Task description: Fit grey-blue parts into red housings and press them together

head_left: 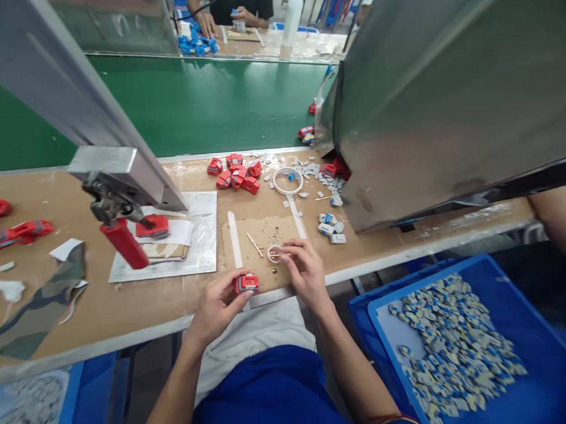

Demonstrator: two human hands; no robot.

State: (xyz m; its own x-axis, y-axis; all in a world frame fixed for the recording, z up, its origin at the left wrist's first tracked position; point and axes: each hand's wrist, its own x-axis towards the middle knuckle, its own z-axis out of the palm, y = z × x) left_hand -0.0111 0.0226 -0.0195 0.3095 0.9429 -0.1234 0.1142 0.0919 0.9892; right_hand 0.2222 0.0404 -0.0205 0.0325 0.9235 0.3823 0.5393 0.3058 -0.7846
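My left hand (217, 306) is closed around a small red toy car part (246, 284) at the table's front edge. In my right hand (308, 274) the fingers pinch a thin pale stick (282, 255), whose tip lies over a small round ring-shaped holder (274, 254). What the holder contains is too small to make out. Another white stick (254, 244) lies to its left on a cardboard sheet (241, 233) held down by tape strips. Dark specks are scattered over this sheet.
Several red car parts (236, 175) lie behind the cardboard, beside a tape roll (288, 181) and small grey pieces. A toggle clamp with a red handle (124, 243) stands left; a metal panel (437, 114) rises right. Blue bins (377, 320) flank me. Across the green belt (205, 103) another person works.
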